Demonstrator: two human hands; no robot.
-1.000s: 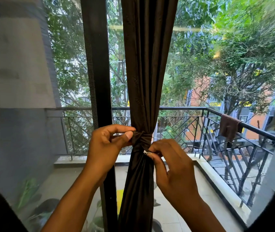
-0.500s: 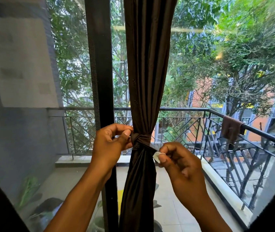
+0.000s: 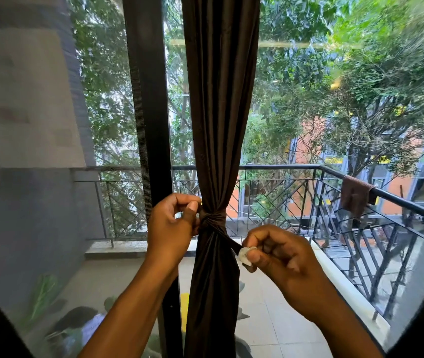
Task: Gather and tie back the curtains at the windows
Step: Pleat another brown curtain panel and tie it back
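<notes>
Right hand: the right hand is nearest the camera, low and to the right of the knot; thumb and forefinger are pinched together on a small white tab at the free end of the tie-back band.
Left hand: the left hand sits against the left side of the knot, its thumb and curled fingers clamped on the other end of the band where that end leaves the knot.
Knot: the knot is the landmark, cinched round the waist of the dark brown curtain, which hangs gathered into one narrow column above and below it.
Change: a second ago the right hand was tight against the knot; it has since drawn down and away to the right, so the band now runs taut from the knot to the white tab.
Meaning: by my judgement the tie is being pulled snug, so this curtain looks close to done; a slack or uneven pull could let the gather slip.
Frame: the dark window frame stands just left of the knot, behind the left hand.
Beyond: past the glass behind the knot, a balcony railing carries a brown cloth well to the right, with trees farther out.
</notes>
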